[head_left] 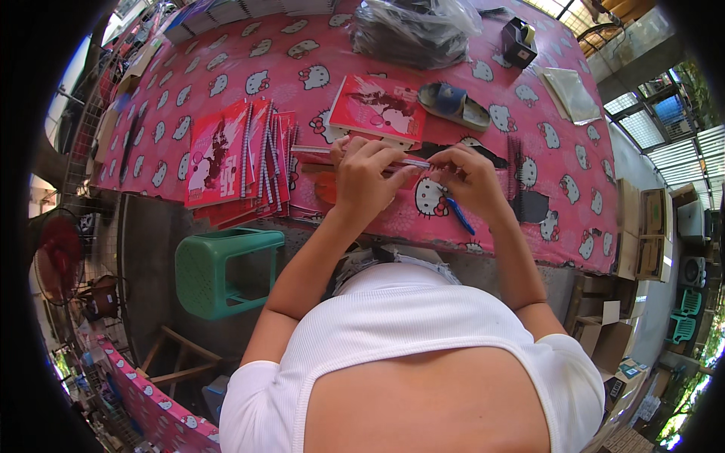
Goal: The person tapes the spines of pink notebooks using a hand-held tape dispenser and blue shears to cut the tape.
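"Holding what, the left hand (pixel 368 175)?"
"A red notebook (pixel 313 154), edge-on, fingers curled over it."
"And the right hand (pixel 468 177)?"
"Fingertips bunched at the notebook's right end; whether pinching, I can't tell."

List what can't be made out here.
Head view: thin held item, middle hidden by the left hand.
Head view: whatever the right hand may pinch, too small and covered by its fingers.
Head view: plastic bag, contents obscured by wrinkled plastic, top cut off by the upper edge.
Head view: fanned red notebooks, lower covers hidden by the top one.
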{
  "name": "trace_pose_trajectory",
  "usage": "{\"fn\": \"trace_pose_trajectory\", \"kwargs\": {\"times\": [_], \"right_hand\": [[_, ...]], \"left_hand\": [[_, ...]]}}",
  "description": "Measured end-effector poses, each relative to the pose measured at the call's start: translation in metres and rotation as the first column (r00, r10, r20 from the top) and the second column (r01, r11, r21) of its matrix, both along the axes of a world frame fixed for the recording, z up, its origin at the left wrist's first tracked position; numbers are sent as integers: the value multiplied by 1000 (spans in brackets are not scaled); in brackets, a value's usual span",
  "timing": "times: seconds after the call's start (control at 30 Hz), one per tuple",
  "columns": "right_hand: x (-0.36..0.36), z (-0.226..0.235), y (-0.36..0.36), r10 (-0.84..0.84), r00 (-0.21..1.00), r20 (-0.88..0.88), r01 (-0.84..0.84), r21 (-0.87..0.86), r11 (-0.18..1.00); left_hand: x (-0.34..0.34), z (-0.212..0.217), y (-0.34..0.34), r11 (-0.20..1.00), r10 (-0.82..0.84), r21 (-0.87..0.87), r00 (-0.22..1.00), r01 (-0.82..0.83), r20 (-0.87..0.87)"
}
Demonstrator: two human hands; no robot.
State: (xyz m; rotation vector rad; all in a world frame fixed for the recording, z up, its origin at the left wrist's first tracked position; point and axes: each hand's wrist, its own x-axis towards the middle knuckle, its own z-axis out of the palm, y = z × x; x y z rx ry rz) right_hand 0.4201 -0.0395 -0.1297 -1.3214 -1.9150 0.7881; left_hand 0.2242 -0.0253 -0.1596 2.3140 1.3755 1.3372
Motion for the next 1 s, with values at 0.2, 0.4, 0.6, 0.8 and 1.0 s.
{"fn": "trace_pose_trajectory", "kwargs": {"times": [0.2, 0.4, 0.6, 0.8, 1.0], "right_hand": [[1, -1, 3, -6, 1000, 23, 6, 19, 1000], [5, -10, 3, 27, 1000, 11, -28, 59, 998], [4, -2, 2, 24, 1000, -8, -24, -8, 1000], [-6, -3, -2, -11, 999, -40, 7, -77, 997], [-8, -3, -1, 43, 991, 123, -60, 137, 989]], "left_hand": [[1, -6, -2, 999, 19, -39, 1000, -20, -22], [5, -9, -4, 999, 35, -25, 999, -35, -18], [4, -6, -2, 998, 48, -39, 999, -48, -5], [1, -6, -5, 1000, 12, -13, 1000, -13, -27], [0, -8, -7, 1000, 7, 5, 1000, -7, -22]]}}
